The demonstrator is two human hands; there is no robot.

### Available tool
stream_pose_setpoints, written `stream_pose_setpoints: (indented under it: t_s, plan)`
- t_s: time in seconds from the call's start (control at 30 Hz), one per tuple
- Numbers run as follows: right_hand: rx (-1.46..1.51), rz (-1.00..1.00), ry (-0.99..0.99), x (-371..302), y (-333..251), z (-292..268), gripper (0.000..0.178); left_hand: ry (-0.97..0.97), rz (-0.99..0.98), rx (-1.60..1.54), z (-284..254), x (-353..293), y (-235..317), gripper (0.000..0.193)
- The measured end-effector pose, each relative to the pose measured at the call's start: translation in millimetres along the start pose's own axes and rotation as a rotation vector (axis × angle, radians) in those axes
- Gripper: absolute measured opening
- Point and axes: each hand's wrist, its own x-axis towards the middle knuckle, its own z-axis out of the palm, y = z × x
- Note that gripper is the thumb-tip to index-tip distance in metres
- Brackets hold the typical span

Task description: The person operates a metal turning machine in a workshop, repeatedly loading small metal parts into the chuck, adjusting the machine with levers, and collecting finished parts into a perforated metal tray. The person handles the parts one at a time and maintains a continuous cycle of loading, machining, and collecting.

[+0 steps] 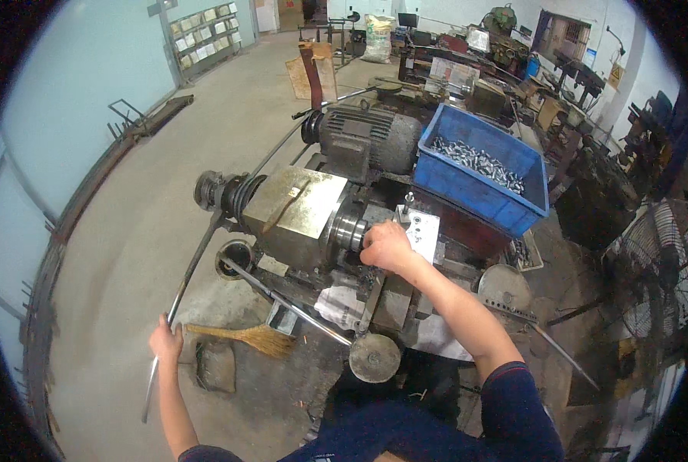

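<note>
Grey concrete floor [144, 246] surrounds one lathe-like machine [286, 246], with one motor [363, 142], one blue bin [467, 202] of small metal pieces [479, 164], too many to count, and one broom [261, 337]. One long metal lever [182, 292] passes through the left hand [167, 339], which is closed around it. Just right of one shiny spindle [350, 232], the right hand [386, 245] curls its fingers; whether they hold something, I cannot tell. Printing on one sack [378, 38] behind is too small to read.
</note>
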Motion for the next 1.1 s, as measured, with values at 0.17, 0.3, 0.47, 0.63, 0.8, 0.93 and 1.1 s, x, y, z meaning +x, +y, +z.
stream_pose_setpoints:
  t_s: [0.17, 0.3, 0.47, 0.63, 0.8, 0.93, 1.1]
  plan:
    - [-0.006, -0.064, -0.076, 4, -1, 0, 0.021, 0.041, -0.012, 0.061, 27, 63, -47, 0.033]
    - [-0.054, -0.135, 0.026, 6, 2, 7, 0.019, 0.017, -0.146, 0.041, 29, 80, -42, 0.031]
    - [-0.065, -0.11, -0.008, 5, 3, 5, 0.022, 0.02, -0.128, -0.018, -1, 0, 18, 0.031]
    - [-0.141, -0.112, -0.114, 5, -5, 1, 0.024, -0.056, -0.21, -0.157, -17, -46, 50, 0.035]
    - [-0.139, -0.104, 0.014, 1, 1, 3, 0.022, -0.043, -0.152, -0.103, -26, -82, 93, 0.042]
    - [-0.23, 0.094, 0.011, -15, 8, -31, 0.027, 0.054, -0.089, -0.13, -9, -85, 86, 0.044]
    - [-0.095, 0.078, 0.483, -20, 70, -110, 0.048, 0.008, -0.045, -0.084, -10, -70, 85, 0.048]
